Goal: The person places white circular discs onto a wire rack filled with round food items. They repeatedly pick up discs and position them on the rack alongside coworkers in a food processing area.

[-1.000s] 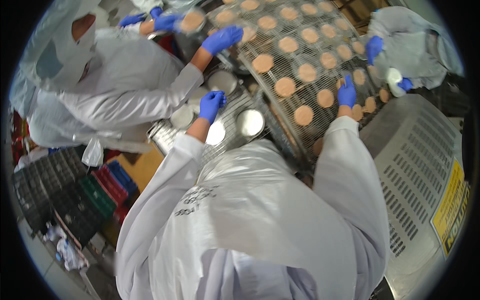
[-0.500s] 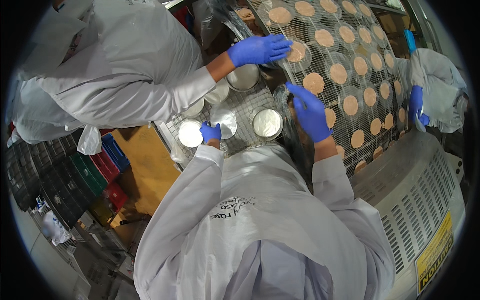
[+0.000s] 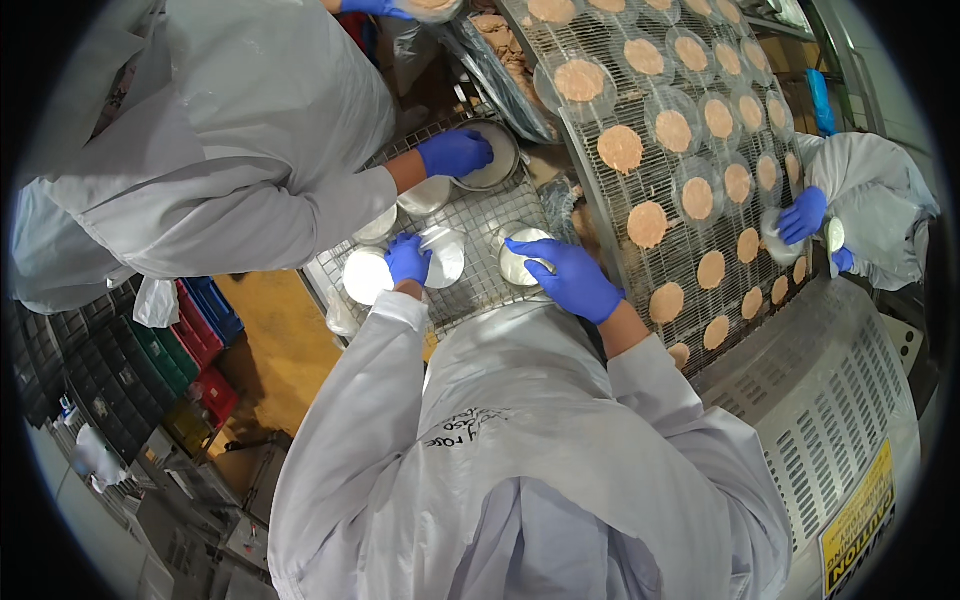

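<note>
My left hand, gloved in blue, is on the wire rack between a bright white round and a shiny film-like disc. Its fingers look slightly apart at the disc's edge; I cannot tell if they grip it. Over a round metal tin with a pale, shiny inside is my right hand, also in a blue glove. Its thumb and forefinger are stretched apart above the tin, and nothing shows between them. The hand partly covers the tin.
On my right, a wire conveyor carries round pinkish patties, several on clear discs. A co-worker's gloved hand is inside another round tin. Another person's hand is across the conveyor. A perforated metal guard stands nearby.
My right hand has moved left and nearer, from beside the conveyor to over the tin. My left hand has shifted slightly left. The co-worker's hand has left the conveyor, and the patties have shifted.
</note>
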Motion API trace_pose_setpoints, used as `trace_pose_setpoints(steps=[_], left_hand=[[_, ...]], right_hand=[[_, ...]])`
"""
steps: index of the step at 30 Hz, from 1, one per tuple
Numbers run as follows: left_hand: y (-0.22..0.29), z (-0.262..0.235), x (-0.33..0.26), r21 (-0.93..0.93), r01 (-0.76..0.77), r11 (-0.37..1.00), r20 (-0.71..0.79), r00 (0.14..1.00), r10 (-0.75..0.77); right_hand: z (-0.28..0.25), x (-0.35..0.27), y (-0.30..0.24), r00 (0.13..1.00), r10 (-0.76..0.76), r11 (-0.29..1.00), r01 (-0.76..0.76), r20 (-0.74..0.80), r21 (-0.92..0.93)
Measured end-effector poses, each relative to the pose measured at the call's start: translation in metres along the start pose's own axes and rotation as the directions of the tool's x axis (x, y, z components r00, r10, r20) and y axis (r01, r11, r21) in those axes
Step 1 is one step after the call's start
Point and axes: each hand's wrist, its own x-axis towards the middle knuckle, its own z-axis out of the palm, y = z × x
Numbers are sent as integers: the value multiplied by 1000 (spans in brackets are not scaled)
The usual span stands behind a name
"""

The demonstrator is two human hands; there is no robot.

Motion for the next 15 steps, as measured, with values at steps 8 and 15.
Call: trace_pose_setpoints(steps=[8, 15], left_hand=[[52, 7, -1, -258, -526, 810, -195, 850, 490], [72, 89, 55, -616, -184, 766, -248, 968, 33]], right_hand=[[98, 67, 136, 957, -190, 928, 102, -221, -358], [-10, 57, 126, 970, 145, 983, -118, -197, 143]])
